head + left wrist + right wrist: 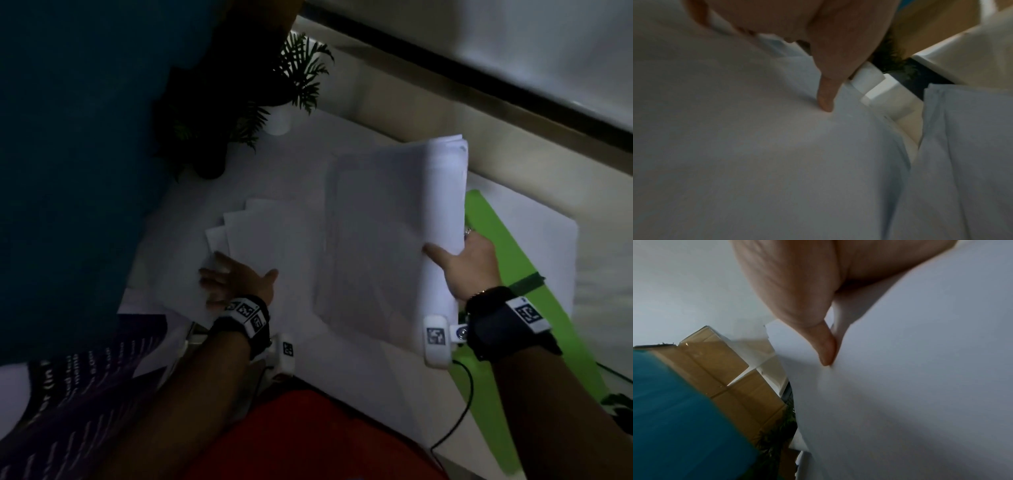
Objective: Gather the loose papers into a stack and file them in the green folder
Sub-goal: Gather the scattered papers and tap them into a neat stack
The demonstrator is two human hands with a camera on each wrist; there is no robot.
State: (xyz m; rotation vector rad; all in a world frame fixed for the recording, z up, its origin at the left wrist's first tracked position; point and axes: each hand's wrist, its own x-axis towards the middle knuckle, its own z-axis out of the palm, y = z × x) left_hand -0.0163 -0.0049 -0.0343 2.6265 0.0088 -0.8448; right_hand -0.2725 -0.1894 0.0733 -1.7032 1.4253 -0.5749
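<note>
Two arms reach up from the bottom of the head view, each with a black wrist band (503, 320) that has small white tags on it. Low in the middle of that view is something red (308, 442), closest to the camera.

On the left, the left hand (236, 279) lies flat on a fan of loose papers (270, 240) on the white counter (308, 144). Its fingers are spread and press down on the sheets. In the left wrist view the thumb (826, 99) pushes into the white paper.

On the right, the right hand (466, 263) holds a thick stack of papers (394, 222). The thumb lies on top of the stack and the other fingers go under it, so the hand pinches the stack at its right edge. That edge is lifted and curls up, and the stack leans toward the middle of the picture. In the right wrist view the thumb (826, 350) presses on the top sheet.

Right of the stack, the green folder (496, 246) lies flat on the counter, partly under the right hand and arm. A dark green strap (524, 284) crosses it.

At the top middle, a leafy plant in a white pot (279, 118) stands on the counter. A blue wall (68, 154) fills the left side. A dark paper with writing (85, 394) sits at the lower left.
</note>
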